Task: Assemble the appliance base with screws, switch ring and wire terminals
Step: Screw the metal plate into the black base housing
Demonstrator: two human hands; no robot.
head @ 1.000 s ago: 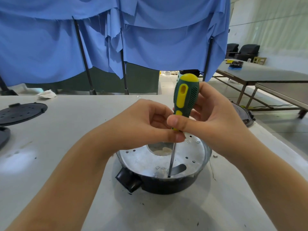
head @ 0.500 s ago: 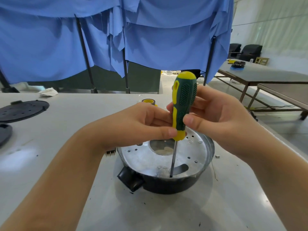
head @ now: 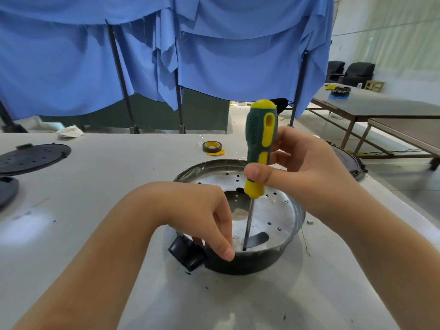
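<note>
Mid screw-driving: right hand (head: pixel 307 177) gripped green-and-yellow screwdriver (head: pixel 260 148) upright, tip in round silver appliance base (head: pixel 283 210); left hand (head: pixel 202 217) curled at near rim, grasp unclear. Next, probably steady downward turning.

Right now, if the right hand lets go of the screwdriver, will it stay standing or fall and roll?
Probably it falls: the screwdriver stands upright on only its thin tip inside the appliance base, held by the right hand. Its thick handle looks top-heavy. Its rounded handle may then roll.
</note>
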